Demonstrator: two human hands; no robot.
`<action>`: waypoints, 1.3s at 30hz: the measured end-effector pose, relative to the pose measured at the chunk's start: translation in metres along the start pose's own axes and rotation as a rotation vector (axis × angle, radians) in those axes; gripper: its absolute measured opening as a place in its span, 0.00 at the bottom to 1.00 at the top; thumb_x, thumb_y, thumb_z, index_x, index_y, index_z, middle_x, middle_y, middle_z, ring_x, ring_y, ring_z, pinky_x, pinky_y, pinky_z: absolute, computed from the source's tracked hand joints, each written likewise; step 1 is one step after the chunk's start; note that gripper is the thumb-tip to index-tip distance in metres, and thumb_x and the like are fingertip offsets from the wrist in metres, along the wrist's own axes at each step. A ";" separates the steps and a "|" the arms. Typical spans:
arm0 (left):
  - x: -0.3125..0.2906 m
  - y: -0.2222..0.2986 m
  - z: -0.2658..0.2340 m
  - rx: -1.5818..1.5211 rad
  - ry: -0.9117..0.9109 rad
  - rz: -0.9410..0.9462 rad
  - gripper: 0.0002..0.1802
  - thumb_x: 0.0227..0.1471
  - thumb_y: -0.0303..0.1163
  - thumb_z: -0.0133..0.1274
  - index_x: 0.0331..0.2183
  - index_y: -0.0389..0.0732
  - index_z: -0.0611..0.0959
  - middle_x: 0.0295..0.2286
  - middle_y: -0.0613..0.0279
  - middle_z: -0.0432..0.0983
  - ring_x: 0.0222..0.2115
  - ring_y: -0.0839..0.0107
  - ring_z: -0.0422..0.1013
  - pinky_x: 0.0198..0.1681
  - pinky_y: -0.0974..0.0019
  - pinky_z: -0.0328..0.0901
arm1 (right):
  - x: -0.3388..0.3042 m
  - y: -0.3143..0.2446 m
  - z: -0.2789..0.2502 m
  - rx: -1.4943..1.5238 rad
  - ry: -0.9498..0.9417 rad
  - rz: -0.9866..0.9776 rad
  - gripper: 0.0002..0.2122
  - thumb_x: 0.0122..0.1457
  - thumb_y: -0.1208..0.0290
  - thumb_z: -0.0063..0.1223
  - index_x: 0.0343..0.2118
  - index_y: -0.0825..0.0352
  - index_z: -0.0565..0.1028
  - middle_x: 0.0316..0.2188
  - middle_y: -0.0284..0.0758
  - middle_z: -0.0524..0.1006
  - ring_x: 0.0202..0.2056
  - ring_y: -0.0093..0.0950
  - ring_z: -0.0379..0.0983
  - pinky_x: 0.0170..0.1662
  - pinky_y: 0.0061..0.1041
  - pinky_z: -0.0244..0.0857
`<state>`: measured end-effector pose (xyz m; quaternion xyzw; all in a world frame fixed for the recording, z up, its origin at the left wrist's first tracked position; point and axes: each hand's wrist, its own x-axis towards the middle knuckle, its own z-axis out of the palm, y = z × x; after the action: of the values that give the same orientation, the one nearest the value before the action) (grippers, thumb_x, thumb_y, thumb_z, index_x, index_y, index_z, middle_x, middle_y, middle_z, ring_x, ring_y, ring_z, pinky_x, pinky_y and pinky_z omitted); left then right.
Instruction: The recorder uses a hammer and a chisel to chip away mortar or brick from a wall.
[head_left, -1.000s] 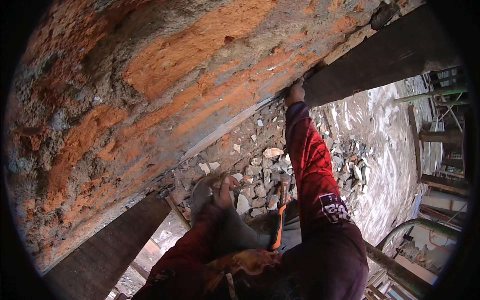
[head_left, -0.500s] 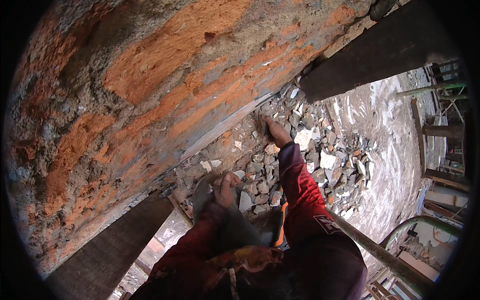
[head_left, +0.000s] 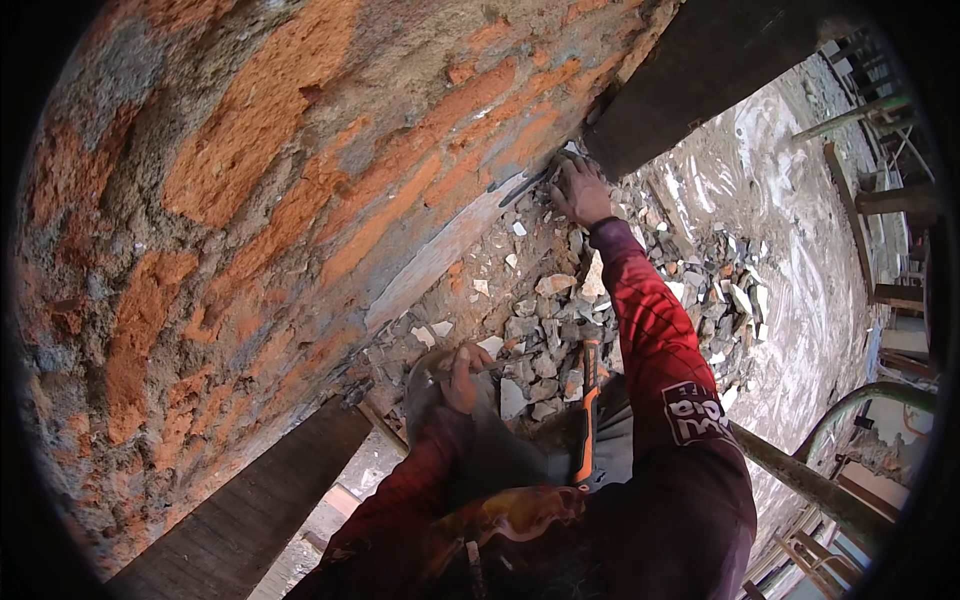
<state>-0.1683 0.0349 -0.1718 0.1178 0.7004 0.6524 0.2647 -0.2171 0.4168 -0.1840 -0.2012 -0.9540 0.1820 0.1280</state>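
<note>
Right hand (head_left: 582, 192) out far again on my feed, at foot of wall (head_left: 270, 250) beside dark board (head_left: 700, 90); half second ago I saw it nearer, over rubble (head_left: 545, 365). Orange-and-black handle (head_left: 588, 430) back in full sight (right sleeve (head_left: 655, 330) covered part before). My view tilted, wall's foot running steeper.

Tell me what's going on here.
A person's right hand reaches to the foot of a rough orange-and-grey wall, near a dark board; whether it holds anything is unclear. The left hand is at the knee, its grip hard to make out. An orange-and-black tool lies between the red sleeves, its far end toward broken rubble.
</note>
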 end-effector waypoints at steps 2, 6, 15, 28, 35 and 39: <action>-0.004 0.000 0.006 -0.063 0.049 0.018 0.27 0.61 0.43 0.33 0.18 0.34 0.71 0.21 0.57 0.74 0.25 0.68 0.67 0.35 0.67 0.62 | 0.013 -0.003 0.008 -0.158 -0.025 0.072 0.29 0.52 0.55 0.55 0.56 0.65 0.65 0.59 0.43 0.61 0.60 0.47 0.56 0.60 0.50 0.53; -0.005 0.003 0.002 0.048 0.039 0.002 0.27 0.60 0.43 0.33 0.19 0.34 0.72 0.21 0.57 0.73 0.24 0.69 0.67 0.34 0.66 0.62 | 0.006 0.004 0.033 -0.372 -0.182 0.099 0.32 0.51 0.50 0.56 0.57 0.61 0.65 0.61 0.38 0.57 0.63 0.47 0.51 0.59 0.59 0.48; -0.001 0.005 -0.002 -0.007 -0.006 0.040 0.26 0.61 0.42 0.35 0.19 0.35 0.72 0.21 0.57 0.73 0.26 0.68 0.68 0.34 0.64 0.62 | -0.040 0.031 0.011 -0.364 -0.347 0.230 0.27 0.54 0.49 0.48 0.55 0.58 0.69 0.54 0.38 0.69 0.56 0.46 0.61 0.54 0.60 0.53; -0.001 -0.022 -0.002 -0.097 -0.002 0.012 0.26 0.65 0.44 0.32 0.21 0.37 0.71 0.24 0.55 0.74 0.29 0.67 0.69 0.40 0.63 0.64 | -0.246 0.029 -0.091 -0.393 -0.310 0.408 0.33 0.52 0.47 0.53 0.61 0.51 0.63 0.63 0.40 0.57 0.61 0.57 0.50 0.57 0.69 0.40; 0.004 -0.014 -0.002 -0.419 -0.001 -0.103 0.29 0.64 0.52 0.36 0.18 0.43 0.67 0.14 0.65 0.61 0.20 0.69 0.64 0.32 0.62 0.64 | -0.390 -0.095 -0.033 0.282 -0.507 0.677 0.28 0.57 0.50 0.50 0.46 0.75 0.66 0.38 0.59 0.73 0.43 0.55 0.71 0.47 0.45 0.66; 0.015 0.069 0.015 -0.412 -0.051 0.062 0.28 0.62 0.49 0.44 0.15 0.45 0.65 0.12 0.69 0.55 0.15 0.75 0.56 0.23 0.67 0.58 | -0.384 -0.072 0.002 1.563 -0.272 1.152 0.11 0.60 0.65 0.48 0.32 0.70 0.71 0.22 0.42 0.75 0.23 0.42 0.75 0.29 0.41 0.72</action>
<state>-0.1854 0.0636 -0.1082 0.0993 0.5414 0.7864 0.2806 0.0983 0.1894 -0.2228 -0.4721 -0.3273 0.8185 0.0057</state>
